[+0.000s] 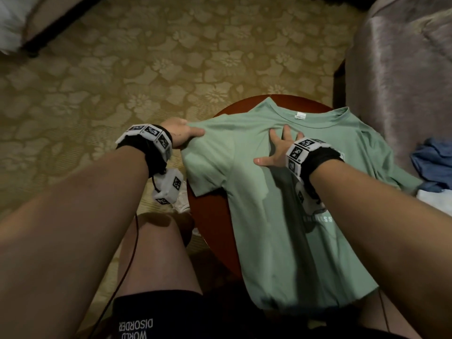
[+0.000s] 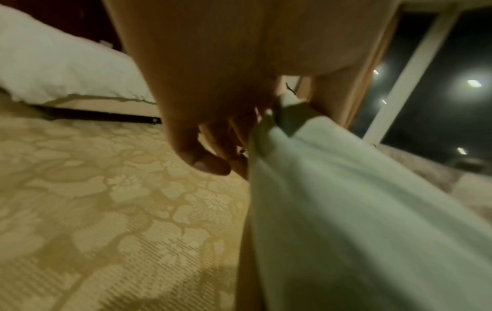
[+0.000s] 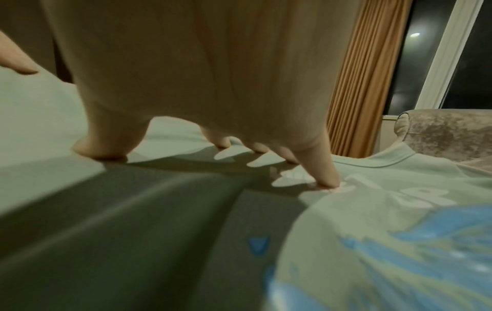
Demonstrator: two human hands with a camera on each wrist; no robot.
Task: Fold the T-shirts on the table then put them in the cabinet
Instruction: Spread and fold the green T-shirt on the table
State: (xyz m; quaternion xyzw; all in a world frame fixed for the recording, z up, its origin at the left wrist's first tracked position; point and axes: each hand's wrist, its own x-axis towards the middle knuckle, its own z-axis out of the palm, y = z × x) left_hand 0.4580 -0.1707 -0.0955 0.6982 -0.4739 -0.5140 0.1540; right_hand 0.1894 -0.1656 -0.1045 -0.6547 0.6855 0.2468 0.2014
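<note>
A pale green T-shirt [image 1: 269, 228] with a printed front lies face up on a small round red-brown table [image 1: 210, 241], its hem hanging over the near edge. My left hand [image 1: 182, 133] pinches the shirt's left shoulder edge, thumb on top and fingers curled beneath; the left wrist view shows this hand [image 2: 213, 147] beside the taut fabric [image 2: 359, 221]. My right hand [image 1: 278, 148] lies open with its fingers spread, pressing the chest just below the collar. In the right wrist view its fingertips [image 3: 327, 178] press into the shirt [image 3: 372, 210].
A blue garment [image 1: 430, 165] and a white one [image 1: 435, 199] lie at the table's right side. A grey armchair [image 1: 403, 69] stands behind and to the right. A bed [image 1: 14, 20] sits far left across patterned carpet [image 1: 122, 81]. My bare knees are under the table's near edge.
</note>
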